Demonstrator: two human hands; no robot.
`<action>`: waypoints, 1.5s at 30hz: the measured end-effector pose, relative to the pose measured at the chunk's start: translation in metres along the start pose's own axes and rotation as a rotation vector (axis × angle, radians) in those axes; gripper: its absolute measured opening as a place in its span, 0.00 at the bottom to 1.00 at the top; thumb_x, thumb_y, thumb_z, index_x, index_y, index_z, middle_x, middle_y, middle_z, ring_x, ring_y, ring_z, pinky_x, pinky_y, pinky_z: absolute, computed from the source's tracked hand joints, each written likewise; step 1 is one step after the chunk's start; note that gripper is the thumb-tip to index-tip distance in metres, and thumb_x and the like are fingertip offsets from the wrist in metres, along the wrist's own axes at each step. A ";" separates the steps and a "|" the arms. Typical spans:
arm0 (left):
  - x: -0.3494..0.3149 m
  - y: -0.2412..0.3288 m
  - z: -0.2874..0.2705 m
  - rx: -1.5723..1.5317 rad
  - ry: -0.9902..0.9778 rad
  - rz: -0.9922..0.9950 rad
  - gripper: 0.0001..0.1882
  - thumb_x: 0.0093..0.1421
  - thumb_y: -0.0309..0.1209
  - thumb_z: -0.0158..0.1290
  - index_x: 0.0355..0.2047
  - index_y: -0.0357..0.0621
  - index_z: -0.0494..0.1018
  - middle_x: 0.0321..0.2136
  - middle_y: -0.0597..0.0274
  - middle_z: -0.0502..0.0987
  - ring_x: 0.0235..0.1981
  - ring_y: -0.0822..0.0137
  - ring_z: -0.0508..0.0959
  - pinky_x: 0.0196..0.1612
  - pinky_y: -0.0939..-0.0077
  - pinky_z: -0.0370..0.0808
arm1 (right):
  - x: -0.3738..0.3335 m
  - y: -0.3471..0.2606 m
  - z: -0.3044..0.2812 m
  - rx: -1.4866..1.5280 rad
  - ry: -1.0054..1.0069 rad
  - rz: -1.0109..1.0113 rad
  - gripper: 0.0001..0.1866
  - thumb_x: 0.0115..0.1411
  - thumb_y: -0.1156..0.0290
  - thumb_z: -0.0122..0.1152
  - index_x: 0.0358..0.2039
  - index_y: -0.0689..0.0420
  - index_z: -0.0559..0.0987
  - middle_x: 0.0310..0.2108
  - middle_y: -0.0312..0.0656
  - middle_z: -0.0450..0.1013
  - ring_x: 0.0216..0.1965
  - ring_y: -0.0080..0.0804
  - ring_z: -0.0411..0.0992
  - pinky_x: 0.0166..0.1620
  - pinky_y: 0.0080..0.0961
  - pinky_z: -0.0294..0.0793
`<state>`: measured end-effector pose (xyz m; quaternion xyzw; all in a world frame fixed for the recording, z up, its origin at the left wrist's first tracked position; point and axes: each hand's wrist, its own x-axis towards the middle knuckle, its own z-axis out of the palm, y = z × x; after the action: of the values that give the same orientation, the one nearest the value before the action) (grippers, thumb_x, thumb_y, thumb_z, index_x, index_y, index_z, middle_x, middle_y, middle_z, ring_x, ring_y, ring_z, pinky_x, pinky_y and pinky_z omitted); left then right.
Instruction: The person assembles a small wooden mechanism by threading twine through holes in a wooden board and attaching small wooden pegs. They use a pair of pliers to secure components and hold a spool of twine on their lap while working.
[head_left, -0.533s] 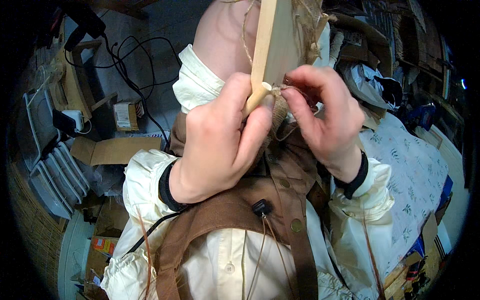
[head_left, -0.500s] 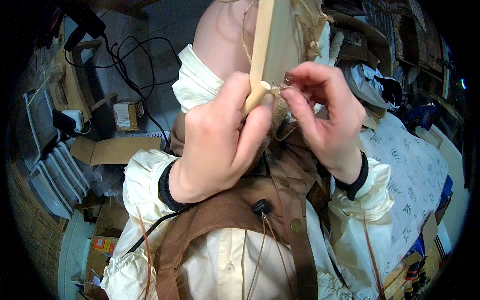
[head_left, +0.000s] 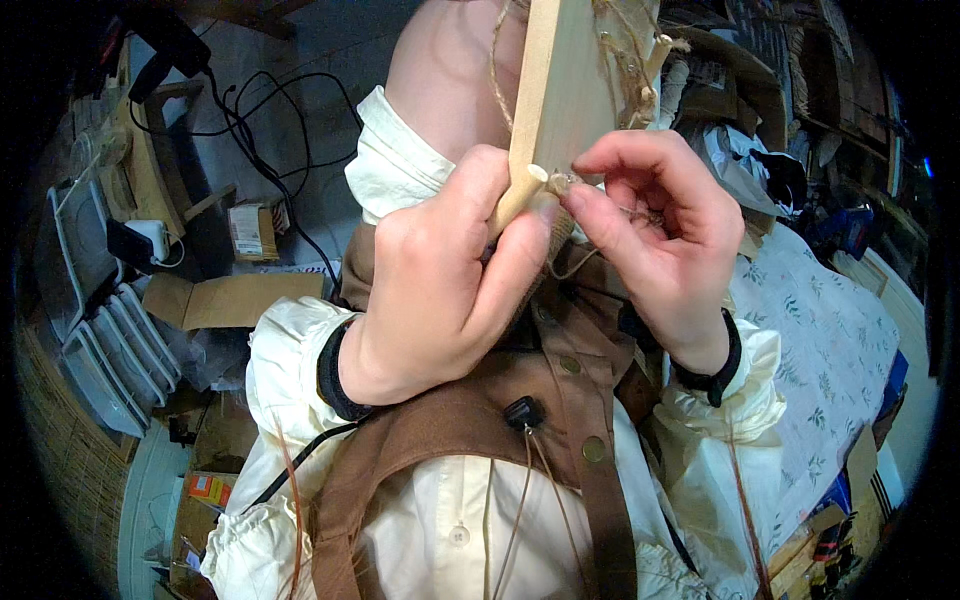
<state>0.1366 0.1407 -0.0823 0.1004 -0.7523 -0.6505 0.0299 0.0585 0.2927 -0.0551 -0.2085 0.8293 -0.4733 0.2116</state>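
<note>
A pale wooden board stretches away from me over my lap, its narrow edge facing up. At its near end my left hand is wrapped round a round wooden peg, thumb near the peg's cut end. Close by on the right, my right hand pinches jute twine between thumb and forefinger, its other fingers curled. A loose loop of twine hangs below. More twine is tied about a smaller peg farther up the board's right side. The twine's exact path at my fingertips is too small to tell.
Black cables lie on the floor at the far left, near a small carton. White wire racks stand at the left. A leaf-patterned cloth covers a surface on the right, with clutter behind it.
The board and the peg have shifted slightly to the right with my left hand. My right hand has also moved a little right, still pinching the twine.
</note>
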 end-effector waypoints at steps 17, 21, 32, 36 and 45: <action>0.002 0.005 0.000 0.040 -0.014 0.027 0.05 0.58 0.26 0.52 0.32 0.37 0.69 0.17 0.52 0.73 0.18 0.57 0.78 0.20 0.68 0.72 | 0.000 0.005 0.007 0.287 0.057 0.008 0.03 0.55 0.80 0.59 0.31 0.63 0.73 0.31 0.37 0.66 0.25 0.17 0.67 0.28 0.13 0.66; 0.002 0.005 0.000 0.046 -0.009 0.027 0.05 0.58 0.26 0.52 0.32 0.37 0.69 0.17 0.53 0.73 0.18 0.58 0.78 0.20 0.69 0.72 | 0.000 0.007 0.006 0.265 0.034 -0.023 0.03 0.56 0.81 0.57 0.30 0.63 0.72 0.31 0.38 0.66 0.24 0.18 0.68 0.28 0.14 0.67; 0.002 0.005 0.000 0.058 -0.003 0.037 0.06 0.58 0.26 0.52 0.32 0.37 0.68 0.17 0.53 0.73 0.17 0.57 0.77 0.20 0.69 0.72 | -0.002 0.006 0.007 0.133 0.031 -0.028 0.04 0.57 0.78 0.56 0.32 0.63 0.70 0.29 0.41 0.64 0.26 0.27 0.63 0.29 0.19 0.65; 0.002 0.006 0.000 0.074 -0.017 0.019 0.06 0.58 0.26 0.52 0.32 0.37 0.68 0.17 0.52 0.73 0.17 0.56 0.77 0.20 0.68 0.71 | -0.002 0.008 0.006 0.129 0.025 -0.013 0.05 0.56 0.79 0.57 0.32 0.62 0.70 0.30 0.42 0.65 0.26 0.28 0.64 0.29 0.20 0.66; 0.003 0.004 0.001 0.089 -0.023 0.012 0.06 0.58 0.27 0.52 0.32 0.37 0.68 0.17 0.50 0.73 0.18 0.54 0.78 0.20 0.67 0.72 | 0.006 0.010 0.002 -0.228 0.105 -0.482 0.14 0.47 0.82 0.61 0.37 0.62 0.78 0.32 0.42 0.70 0.27 0.28 0.71 0.29 0.20 0.73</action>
<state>0.1333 0.1418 -0.0788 0.0895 -0.7813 -0.6174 0.0205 0.0534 0.2932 -0.0656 -0.3977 0.8134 -0.4238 0.0248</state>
